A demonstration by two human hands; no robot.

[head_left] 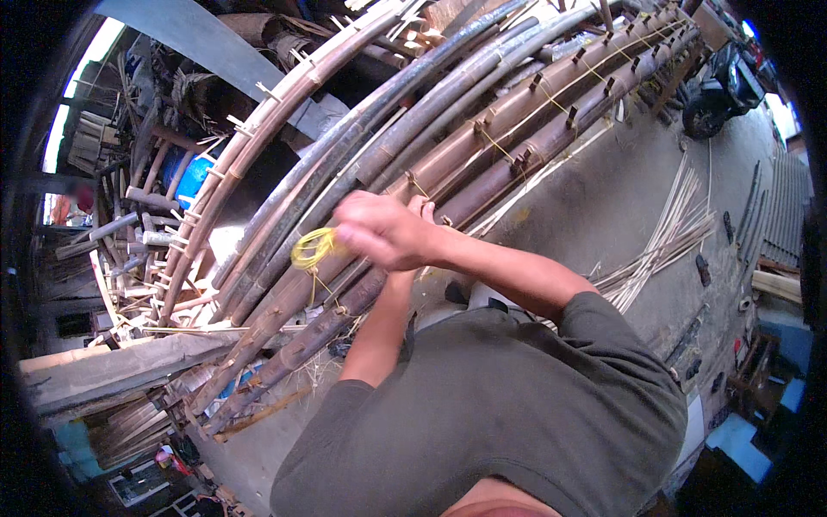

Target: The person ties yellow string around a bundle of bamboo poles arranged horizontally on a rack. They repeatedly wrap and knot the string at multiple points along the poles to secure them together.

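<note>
My right hand [388, 231] is closed around a small coil of yellow cord [314, 250], whose loops stick out on its left side. A strand of that cord drops from the coil to a brown bamboo pole [319, 332]. My left hand [422, 207] is crossed under the right one and mostly hidden. Only a few of its bent fingertips show, close against the poles, and what they hold is covered. Two long bamboo poles run side by side beneath my hands, with short pegs [571, 116] standing out of them and yellow cord tied between [495, 142].
More long bamboo poles [388, 155] lie beyond, one pegged pole [250, 138] curving at the left. Cut bamboo pieces [155, 233] and a blue container [194, 177] are piled far left. Thin bamboo strips [659, 241] lie on the concrete floor [568, 207] to the right, near a dark wheel [706, 116].
</note>
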